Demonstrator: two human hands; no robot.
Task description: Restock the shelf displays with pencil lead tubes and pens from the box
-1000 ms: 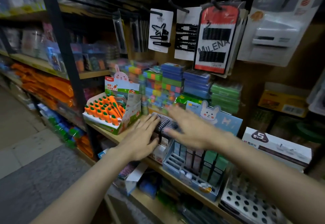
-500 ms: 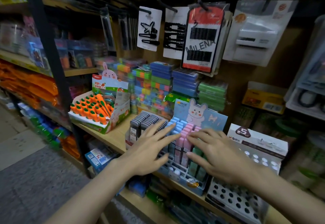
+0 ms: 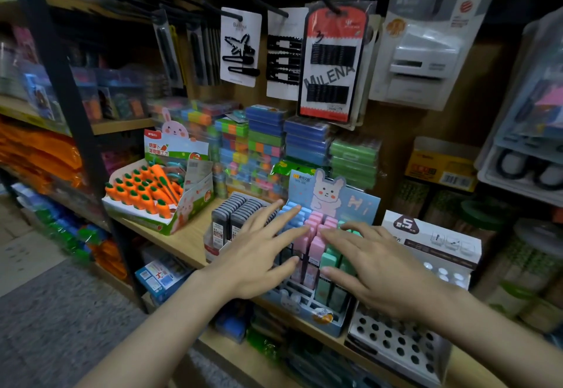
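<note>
On the wooden shelf (image 3: 182,243), front and centre, both hands were spread flat over the bunny display (image 3: 332,195), the blue stand with rows of pastel blue, pink and green tubes. A second before that they were further left, hovering over the dark lead tubes (image 3: 240,211) in the white tray; half a second back they'd already slid across to the pastel rows. So my read is the dark tubes were sorted and the person had moved on to patting the pastel ones level, which looks like tidying rather than loading fresh stock.

Left hand (image 3: 262,253) sat at about 9 o'clock of the stand, palm down, fingers straight and fanned out, tips resting on the blue and pink tube tops, thumb stuck out along the front row. It wasn't gripping anything. Right hand (image 3: 374,269) came in from 4 o'clock, also palm down with fingers apart and loose, fingertips on the pink and green tops, holding nothing either.

Dark lead tubes stood just beside the stand at its 9 o'clock. At 3 o'clock sat the 0.5 display (image 3: 426,241) with its tray full of empty round holes. The stock box isn't visible anywhere, so I can't say where it was.
</note>
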